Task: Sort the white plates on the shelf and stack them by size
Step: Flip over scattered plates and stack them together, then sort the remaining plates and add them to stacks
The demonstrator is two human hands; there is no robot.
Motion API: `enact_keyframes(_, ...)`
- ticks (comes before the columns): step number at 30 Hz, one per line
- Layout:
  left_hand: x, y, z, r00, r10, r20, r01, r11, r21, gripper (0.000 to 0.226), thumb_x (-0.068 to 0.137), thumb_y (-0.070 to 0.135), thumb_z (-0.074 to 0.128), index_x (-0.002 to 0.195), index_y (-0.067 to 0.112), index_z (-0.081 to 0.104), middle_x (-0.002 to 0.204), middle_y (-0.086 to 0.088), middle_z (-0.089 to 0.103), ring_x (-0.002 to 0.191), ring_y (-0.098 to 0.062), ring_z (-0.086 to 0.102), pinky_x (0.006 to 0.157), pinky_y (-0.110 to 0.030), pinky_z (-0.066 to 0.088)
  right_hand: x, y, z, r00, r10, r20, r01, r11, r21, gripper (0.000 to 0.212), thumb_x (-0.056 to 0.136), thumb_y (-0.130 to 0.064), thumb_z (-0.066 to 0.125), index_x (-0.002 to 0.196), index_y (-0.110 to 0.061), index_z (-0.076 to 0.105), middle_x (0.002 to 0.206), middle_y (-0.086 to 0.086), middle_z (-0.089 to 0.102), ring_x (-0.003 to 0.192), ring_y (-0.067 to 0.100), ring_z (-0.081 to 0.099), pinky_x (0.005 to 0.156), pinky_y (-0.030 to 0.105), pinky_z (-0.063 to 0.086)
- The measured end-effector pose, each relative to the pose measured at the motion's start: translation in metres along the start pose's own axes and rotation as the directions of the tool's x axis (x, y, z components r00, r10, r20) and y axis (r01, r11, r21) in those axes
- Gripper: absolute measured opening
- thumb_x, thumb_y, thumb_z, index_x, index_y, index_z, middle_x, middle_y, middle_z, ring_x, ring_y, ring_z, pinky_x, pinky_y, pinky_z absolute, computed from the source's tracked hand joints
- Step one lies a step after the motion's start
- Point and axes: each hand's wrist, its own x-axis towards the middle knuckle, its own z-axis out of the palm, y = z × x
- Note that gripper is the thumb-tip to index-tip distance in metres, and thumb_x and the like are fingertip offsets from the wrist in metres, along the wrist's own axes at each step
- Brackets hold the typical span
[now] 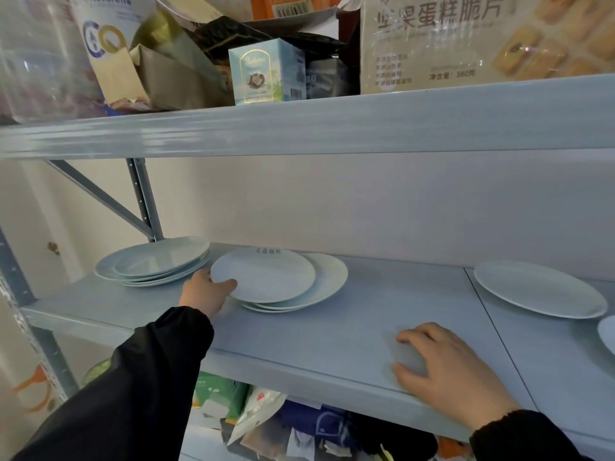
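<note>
White ceramic plate [263,276]: likely stiff, slick, breakable.
Left hand [208,289] holds its near rim in a pinching grip; right hand [442,361] rests slack, empty, on the shelf [332,327].

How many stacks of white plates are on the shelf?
2. A left stack and a middle stack, whose top plate the left hand grips. A single plate lies at right, beside a cut-off plate; more may be hidden.

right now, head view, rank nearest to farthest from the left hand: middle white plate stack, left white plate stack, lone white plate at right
1. Middle white plate stack: left hand grips its top plate.
2. Left white plate stack: just left of it.
3. Lone white plate: far right.
</note>
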Motion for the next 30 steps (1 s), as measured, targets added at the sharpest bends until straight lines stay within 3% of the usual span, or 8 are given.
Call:
enact_keyframes(4, -0.009, 0.001, 0.0, 0.97, 0.182, -0.163, -0.149, 0.969, 0.198, 0.067, 0.086, 0.033, 0.064, 0.144, 0.01, 0.04, 0.144, -0.018, 0.037, 0.132, -0.038, 0.033, 0.107, -0.045, 0.031, -0.001, -0.001, -0.002, 1.0, 0.0, 0.021, -0.001, 1.0, 0.012, 0.056, 0.083, -0.069, 0.039, 0.132, -0.042, 0.044, 0.125, -0.023, 0.038, 0.12, 0.002, 0.038, 0.101, 0.02, 0.03)
enact_keyframes(7, -0.038, 0.013, 0.011, 0.862, 0.483, -0.156, -0.416, 0.848, 0.327, 0.063, 0.088, 0.031, 0.058, 0.144, 0.01, 0.04, 0.141, -0.016, 0.037, 0.13, -0.037, 0.029, 0.11, -0.047, 0.026, -0.002, -0.002, -0.002, 1.0, 0.007, 0.023, -0.008, 1.0, 0.019, 0.055, 0.085, -0.068, 0.041, 0.134, -0.042, 0.044, 0.126, -0.022, 0.039, 0.121, 0.003, 0.038, 0.101, 0.021, 0.031)
enact_keyframes(9, -0.065, 0.024, 0.025, 0.723, 0.689, -0.054, -0.626, 0.686, 0.37, 0.058, 0.086, 0.034, 0.052, 0.139, 0.011, 0.047, 0.132, -0.012, 0.045, 0.121, -0.033, 0.037, 0.104, -0.042, 0.032, -0.002, -0.003, -0.003, 1.0, 0.011, 0.024, -0.011, 1.0, 0.017, 0.055, 0.085, -0.068, 0.041, 0.135, -0.042, 0.043, 0.128, -0.021, 0.039, 0.123, 0.003, 0.038, 0.101, 0.022, 0.031)
enact_keyframes(11, -0.095, 0.032, 0.044, 0.594, 0.798, 0.101, -0.78, 0.541, 0.316, 0.049, 0.087, 0.033, 0.049, 0.133, 0.016, 0.053, 0.123, -0.004, 0.053, 0.112, -0.026, 0.045, 0.096, -0.036, 0.041, -0.003, -0.005, -0.004, 0.999, 0.011, 0.031, -0.012, 1.0, 0.013, 0.056, 0.086, -0.068, 0.04, 0.136, -0.042, 0.042, 0.132, -0.021, 0.039, 0.125, 0.003, 0.037, 0.102, 0.022, 0.031)
enact_keyframes(13, -0.124, 0.033, 0.069, 0.488, 0.824, 0.286, -0.868, 0.423, 0.261, 0.041, 0.089, 0.033, 0.05, 0.128, 0.023, 0.058, 0.115, 0.004, 0.058, 0.105, -0.02, 0.052, 0.089, -0.033, 0.047, -0.004, -0.007, -0.005, 0.999, 0.004, 0.032, -0.004, 1.0, 0.006, 0.057, 0.087, -0.067, 0.04, 0.137, -0.041, 0.042, 0.135, -0.02, 0.04, 0.126, 0.004, 0.036, 0.104, 0.022, 0.03)
enact_keyframes(15, -0.143, 0.028, 0.096, 0.427, 0.798, 0.426, -0.904, 0.37, 0.214, 0.039, 0.089, 0.039, 0.049, 0.124, 0.026, 0.062, 0.112, 0.007, 0.061, 0.103, -0.018, 0.054, 0.089, -0.032, 0.047, -0.004, -0.008, -0.006, 1.0, -0.008, 0.022, 0.008, 1.0, -0.005, 0.058, 0.086, -0.066, 0.041, 0.138, -0.04, 0.043, 0.136, -0.018, 0.042, 0.127, 0.006, 0.037, 0.104, 0.022, 0.03)
enact_keyframes(20, -0.157, 0.015, 0.138, 0.384, 0.762, 0.521, -0.922, 0.342, 0.178, 0.042, 0.083, 0.053, 0.053, 0.115, 0.03, 0.068, 0.11, 0.012, 0.065, 0.103, -0.017, 0.06, 0.092, -0.036, 0.049, -0.016, -0.003, -0.011, 1.0, -0.007, 0.005, 0.007, 1.0, -0.029, 0.069, 0.082, -0.068, 0.032, 0.143, -0.036, 0.042, 0.145, -0.016, 0.039, 0.135, 0.007, 0.031, 0.11, 0.023, 0.026)
enact_keyframes(30, -0.155, 0.008, 0.143, 0.455, 0.761, 0.463, -0.89, 0.382, 0.247, 0.048, 0.08, 0.058, 0.05, 0.118, 0.033, 0.068, 0.118, 0.014, 0.065, 0.111, -0.016, 0.057, 0.096, -0.04, 0.047, -0.062, 0.056, -0.035, 0.988, 0.153, -0.026, -0.155, 0.983, -0.097, 0.07, 0.085, -0.071, 0.029, 0.146, -0.038, 0.036, 0.153, -0.014, 0.031, 0.14, 0.006, 0.024, 0.11, 0.017, 0.015)
